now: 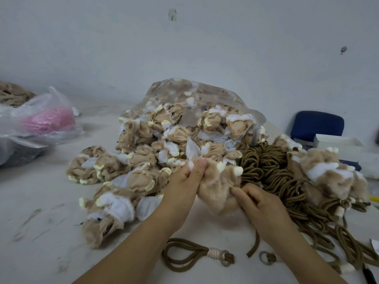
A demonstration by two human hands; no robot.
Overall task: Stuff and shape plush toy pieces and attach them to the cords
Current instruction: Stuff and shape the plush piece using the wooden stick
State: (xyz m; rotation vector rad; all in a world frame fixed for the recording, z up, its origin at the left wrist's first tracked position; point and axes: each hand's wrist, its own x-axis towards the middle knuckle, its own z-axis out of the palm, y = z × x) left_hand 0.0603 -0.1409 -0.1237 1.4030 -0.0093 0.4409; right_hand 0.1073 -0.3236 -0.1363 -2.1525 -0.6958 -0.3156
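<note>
Above the table (51,201), between the heap of unfinished pieces (131,169) and the brown cords (272,171), both hands grasp one tan plush piece (217,187): left hand (184,185) pinches its top, right hand (254,199) its side. I judge it is the shaping step; next, a loose cord (194,255) must be joined.

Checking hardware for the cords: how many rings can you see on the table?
2. One ring sits at the white-wrapped end of the looped cord; the other ring lies just right of it. More may hide in the cord pile.
</note>
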